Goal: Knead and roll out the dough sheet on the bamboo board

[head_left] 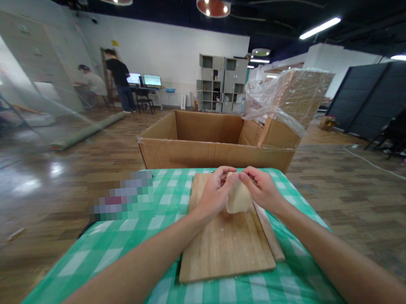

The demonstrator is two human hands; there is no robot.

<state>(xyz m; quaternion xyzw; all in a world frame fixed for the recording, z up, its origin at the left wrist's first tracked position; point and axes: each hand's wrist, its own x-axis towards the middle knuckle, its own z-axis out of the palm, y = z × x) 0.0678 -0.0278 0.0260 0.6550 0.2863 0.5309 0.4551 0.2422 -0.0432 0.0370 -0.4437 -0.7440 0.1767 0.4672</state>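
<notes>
My left hand (214, 191) and my right hand (262, 187) meet over the far end of a wooden board (225, 243). Both pinch the top of a pale, soft lump of dough (239, 199), which hangs between them just above the board. Fingers of both hands are curled closed on it. The board lies on a table with a green and white checked cloth (179, 204). A wooden rolling pin (270, 235) lies along the board's right edge, partly under my right wrist.
A large open cardboard box (209, 144) stands on the floor just beyond the table. A plastic-wrapped carton (289, 99) leans at its right. Two people are at desks with monitors far back left. A rolled mat lies on the wooden floor at left.
</notes>
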